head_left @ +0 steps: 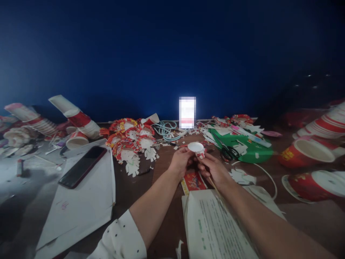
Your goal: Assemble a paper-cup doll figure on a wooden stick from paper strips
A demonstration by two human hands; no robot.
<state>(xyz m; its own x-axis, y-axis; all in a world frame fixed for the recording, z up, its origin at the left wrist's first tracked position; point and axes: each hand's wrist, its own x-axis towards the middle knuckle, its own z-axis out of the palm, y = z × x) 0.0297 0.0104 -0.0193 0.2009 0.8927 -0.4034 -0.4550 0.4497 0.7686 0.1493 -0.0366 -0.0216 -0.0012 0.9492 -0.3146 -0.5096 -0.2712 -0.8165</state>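
Above the middle of the table, my left hand (181, 160) and my right hand (214, 168) come together around a small round white paper piece (196, 147), which looks like the bottom of a cut paper cup. Its right edge has red-and-white bits. My left fingers pinch its left side, and my right fingers close on the right edge. Beneath my hands lies a red printed card (194, 181), partly covered. An open book (215, 223) with printed pages is below my right forearm.
To the left are a phone (83, 167) on white paper (78, 208) and red-and-white paper crafts (129, 138). Black-handled scissors (229, 151) rest on green sheet (256, 149) at right, near red paper cups (304, 153). A glowing blurred screen (187, 112) stands at the back.
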